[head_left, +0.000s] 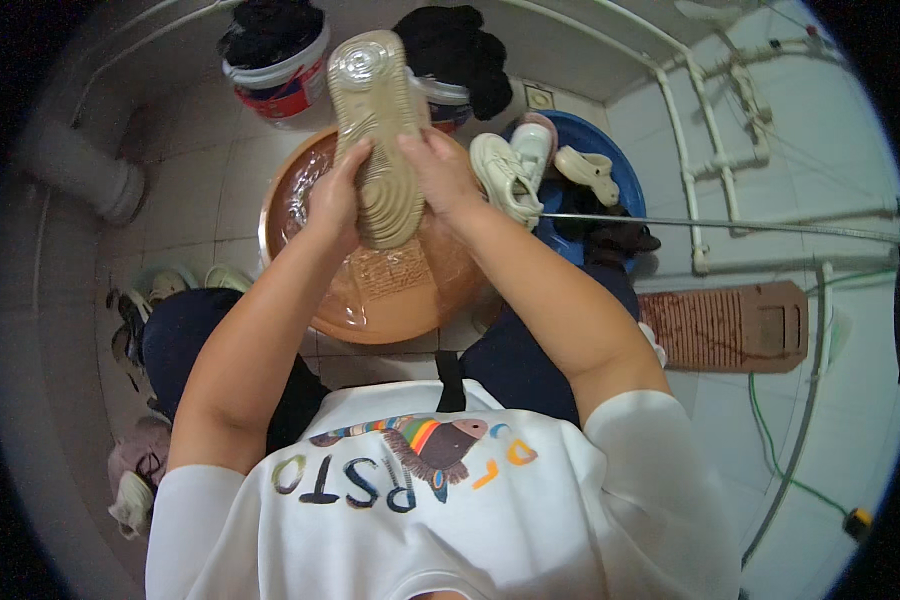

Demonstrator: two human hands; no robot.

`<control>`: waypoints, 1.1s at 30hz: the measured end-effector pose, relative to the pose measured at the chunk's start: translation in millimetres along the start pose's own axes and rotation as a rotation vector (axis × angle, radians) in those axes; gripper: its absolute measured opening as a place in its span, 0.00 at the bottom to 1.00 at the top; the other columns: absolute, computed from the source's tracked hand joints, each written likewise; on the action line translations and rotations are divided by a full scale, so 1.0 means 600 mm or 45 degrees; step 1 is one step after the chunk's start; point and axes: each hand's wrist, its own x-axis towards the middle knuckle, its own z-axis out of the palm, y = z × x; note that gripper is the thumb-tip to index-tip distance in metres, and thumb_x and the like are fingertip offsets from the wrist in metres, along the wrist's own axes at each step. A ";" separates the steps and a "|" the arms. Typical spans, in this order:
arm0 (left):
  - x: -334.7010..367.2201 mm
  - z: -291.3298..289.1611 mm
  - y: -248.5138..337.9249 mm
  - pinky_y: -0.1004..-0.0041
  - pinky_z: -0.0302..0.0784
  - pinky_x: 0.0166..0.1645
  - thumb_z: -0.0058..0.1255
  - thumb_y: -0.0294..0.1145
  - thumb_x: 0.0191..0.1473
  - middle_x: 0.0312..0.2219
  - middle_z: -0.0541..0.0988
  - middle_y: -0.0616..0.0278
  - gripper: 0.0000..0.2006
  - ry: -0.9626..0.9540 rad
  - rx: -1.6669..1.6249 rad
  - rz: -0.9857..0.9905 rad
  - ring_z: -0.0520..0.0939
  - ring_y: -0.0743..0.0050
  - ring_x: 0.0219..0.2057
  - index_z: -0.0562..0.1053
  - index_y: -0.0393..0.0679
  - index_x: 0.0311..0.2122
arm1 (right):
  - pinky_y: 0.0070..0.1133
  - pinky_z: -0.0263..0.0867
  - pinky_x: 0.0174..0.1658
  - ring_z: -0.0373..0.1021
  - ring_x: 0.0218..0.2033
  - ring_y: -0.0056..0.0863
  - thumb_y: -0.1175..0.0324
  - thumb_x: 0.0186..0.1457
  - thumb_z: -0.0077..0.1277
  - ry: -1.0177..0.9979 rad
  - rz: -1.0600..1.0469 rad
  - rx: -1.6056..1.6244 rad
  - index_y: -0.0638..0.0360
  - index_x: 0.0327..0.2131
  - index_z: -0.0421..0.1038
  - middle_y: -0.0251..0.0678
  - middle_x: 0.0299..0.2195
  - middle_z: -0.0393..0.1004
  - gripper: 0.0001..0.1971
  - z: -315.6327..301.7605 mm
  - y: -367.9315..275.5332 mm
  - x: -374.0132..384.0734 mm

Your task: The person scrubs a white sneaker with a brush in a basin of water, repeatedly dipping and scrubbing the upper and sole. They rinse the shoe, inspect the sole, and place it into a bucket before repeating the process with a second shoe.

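Both my hands hold up one shoe (382, 150), its beige ridged sole facing me. My left hand (338, 195) grips the left edge with the thumb on the sole. On the opposite edge, my right hand (440, 172) has its thumb pressed against the sole. Most of the shoe's upper is hidden behind the sole. Beneath it stands an orange-brown basin (345, 332) of water, with a patch of ridged texture visible at its bottom.
A blue basin (620, 165) at the right holds white shoes (510, 175), a cream clog (587, 172) and dark items. Buckets (275, 80) of black cloth stand behind. A brown washboard (725, 328) lies right, near white pipes (705, 165). More shoes (135, 500) sit at the left.
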 end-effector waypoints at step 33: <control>0.018 0.004 -0.031 0.62 0.67 0.47 0.37 0.49 0.53 0.42 0.71 0.55 0.23 -0.137 -0.135 -0.322 0.73 0.62 0.42 0.64 0.43 0.47 | 0.23 0.58 0.45 0.64 0.41 0.27 0.46 0.46 0.48 0.185 0.301 0.050 0.63 0.45 0.61 0.41 0.39 0.68 0.31 -0.049 0.012 -0.004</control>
